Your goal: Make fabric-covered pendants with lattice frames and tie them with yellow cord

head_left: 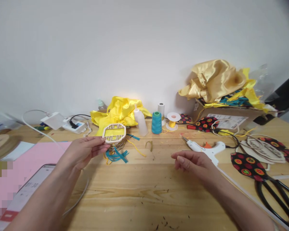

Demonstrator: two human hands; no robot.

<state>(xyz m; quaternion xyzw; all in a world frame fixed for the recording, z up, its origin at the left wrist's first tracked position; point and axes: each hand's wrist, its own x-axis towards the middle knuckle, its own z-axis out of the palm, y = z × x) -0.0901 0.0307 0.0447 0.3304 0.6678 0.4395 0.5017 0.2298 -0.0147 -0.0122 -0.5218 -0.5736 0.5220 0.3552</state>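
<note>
My left hand [88, 150] pinches the left edge of a pale wooden lattice frame [106, 138], rounded in outline with an open middle. Just under the frame are several thin brown edges [119, 146], partly hidden, and teal ribbon strips [118, 156] with yellow cord among them. Above the bare wood on the right, my right hand [191, 162] is loosely curled, thumb and fingers slightly apart, with nothing visible in it. Closest to it is a white glue gun [207, 149] with an orange trigger, lying on the table.
Along the back stand yellow satin cloth [120, 110], a squeeze bottle [141, 123], a teal thread cone [156, 123] and a yellow cord spool [173, 120]. On the right are a cardboard box [197, 112], patterned fabric pieces [249, 165] and black-handled scissors [265, 192]. A phone [36, 183] lies left.
</note>
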